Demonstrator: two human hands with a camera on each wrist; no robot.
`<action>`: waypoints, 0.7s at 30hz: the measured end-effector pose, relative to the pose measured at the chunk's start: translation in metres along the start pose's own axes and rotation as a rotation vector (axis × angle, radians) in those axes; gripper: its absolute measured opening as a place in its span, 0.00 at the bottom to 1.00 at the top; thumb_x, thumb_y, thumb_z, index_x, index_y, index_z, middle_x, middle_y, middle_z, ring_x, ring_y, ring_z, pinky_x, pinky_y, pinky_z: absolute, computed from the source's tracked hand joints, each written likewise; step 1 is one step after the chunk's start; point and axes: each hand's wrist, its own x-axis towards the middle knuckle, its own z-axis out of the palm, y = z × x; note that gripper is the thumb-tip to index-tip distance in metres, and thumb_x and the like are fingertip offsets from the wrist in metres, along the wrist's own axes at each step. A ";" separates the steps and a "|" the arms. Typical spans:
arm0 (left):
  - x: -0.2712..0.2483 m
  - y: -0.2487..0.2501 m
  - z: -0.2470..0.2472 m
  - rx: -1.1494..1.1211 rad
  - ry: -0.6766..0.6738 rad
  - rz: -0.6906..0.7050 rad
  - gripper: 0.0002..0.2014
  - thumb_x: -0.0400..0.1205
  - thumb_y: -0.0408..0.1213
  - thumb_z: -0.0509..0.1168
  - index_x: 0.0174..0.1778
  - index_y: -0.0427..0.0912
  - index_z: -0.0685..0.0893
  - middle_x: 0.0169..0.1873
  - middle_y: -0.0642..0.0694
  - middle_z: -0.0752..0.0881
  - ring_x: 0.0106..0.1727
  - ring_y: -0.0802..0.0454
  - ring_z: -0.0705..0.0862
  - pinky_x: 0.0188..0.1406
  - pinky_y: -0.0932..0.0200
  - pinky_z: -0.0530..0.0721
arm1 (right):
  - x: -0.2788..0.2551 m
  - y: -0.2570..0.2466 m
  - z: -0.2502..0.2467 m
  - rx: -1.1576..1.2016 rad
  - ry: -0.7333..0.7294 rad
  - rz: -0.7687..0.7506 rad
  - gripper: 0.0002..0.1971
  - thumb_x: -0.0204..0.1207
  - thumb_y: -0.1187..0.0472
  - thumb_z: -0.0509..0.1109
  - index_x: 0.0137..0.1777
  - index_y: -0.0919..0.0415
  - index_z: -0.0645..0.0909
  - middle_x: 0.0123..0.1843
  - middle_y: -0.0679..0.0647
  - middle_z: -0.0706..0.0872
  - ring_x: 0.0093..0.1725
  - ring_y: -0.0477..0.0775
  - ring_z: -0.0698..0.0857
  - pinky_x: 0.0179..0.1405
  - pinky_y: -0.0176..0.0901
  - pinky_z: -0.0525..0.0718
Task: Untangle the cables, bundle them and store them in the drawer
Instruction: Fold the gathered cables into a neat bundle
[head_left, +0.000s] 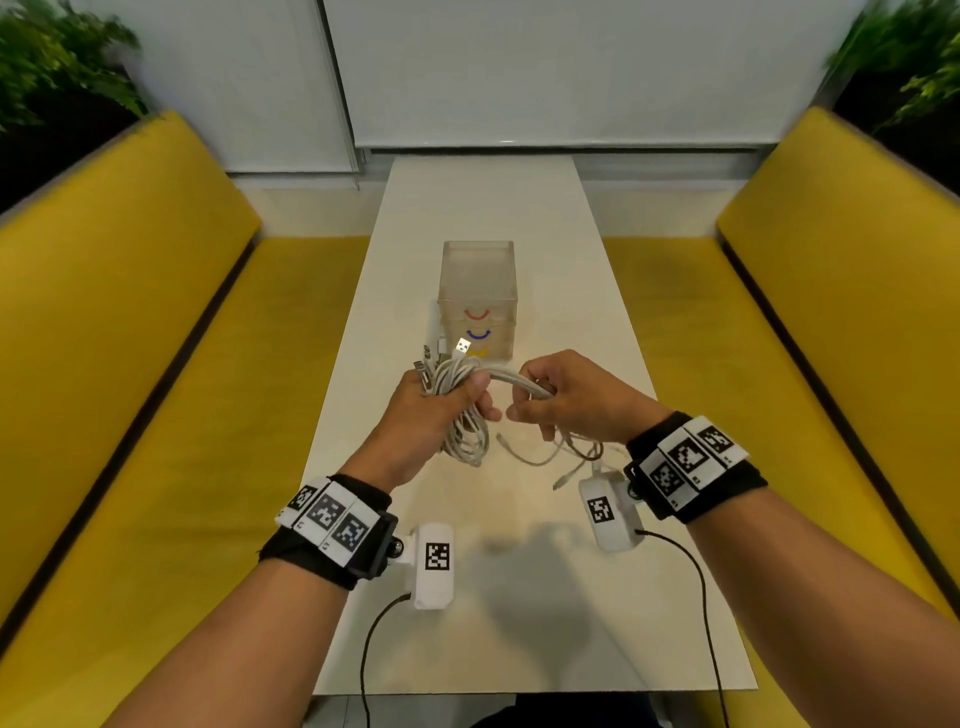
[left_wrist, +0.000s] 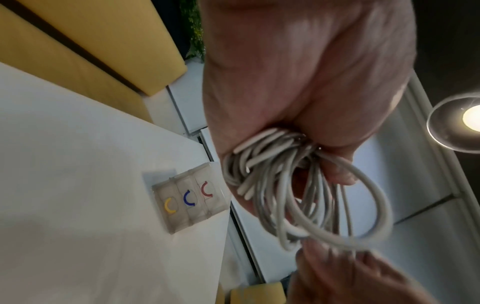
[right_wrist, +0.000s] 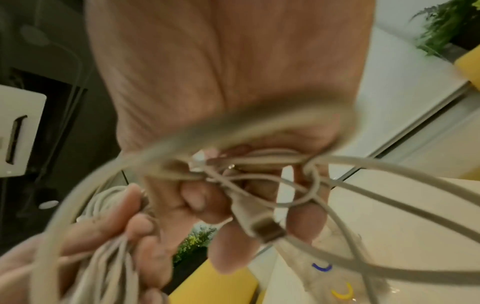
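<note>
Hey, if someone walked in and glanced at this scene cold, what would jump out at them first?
Probably the coil of white cables gripped in the left hand above the white table, with the right hand pinching strands that run off it. Just beyond stands a small clear drawer unit with red, blue and yellow curved handles, and bright yellow benches flank the table.

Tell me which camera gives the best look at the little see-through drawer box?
The head view: the drawer box stands whole and upright on the table, red and blue handles clear, yellow partly hidden by cables. The left wrist view shows it sideways, small, all three handles visible. The right wrist view catches only a blurred corner behind cables.
</note>
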 end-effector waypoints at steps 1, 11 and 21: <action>0.001 0.000 -0.001 -0.048 -0.004 -0.015 0.06 0.86 0.37 0.69 0.45 0.40 0.86 0.33 0.44 0.89 0.35 0.48 0.90 0.34 0.55 0.88 | 0.000 0.004 0.002 0.010 0.008 0.017 0.10 0.77 0.57 0.79 0.42 0.64 0.85 0.25 0.50 0.83 0.24 0.48 0.81 0.27 0.40 0.79; 0.005 -0.008 -0.006 -0.054 0.113 -0.009 0.10 0.85 0.39 0.71 0.38 0.44 0.83 0.24 0.48 0.79 0.25 0.52 0.79 0.29 0.57 0.81 | 0.004 0.036 0.016 -0.123 0.121 0.083 0.19 0.75 0.43 0.77 0.31 0.55 0.80 0.26 0.49 0.84 0.27 0.49 0.80 0.33 0.47 0.80; 0.011 -0.018 -0.008 -0.157 0.273 -0.030 0.12 0.84 0.42 0.73 0.36 0.46 0.82 0.22 0.51 0.76 0.26 0.51 0.74 0.36 0.52 0.75 | -0.008 0.052 0.037 0.081 0.184 -0.106 0.09 0.82 0.57 0.72 0.44 0.62 0.81 0.35 0.60 0.83 0.32 0.59 0.84 0.33 0.47 0.85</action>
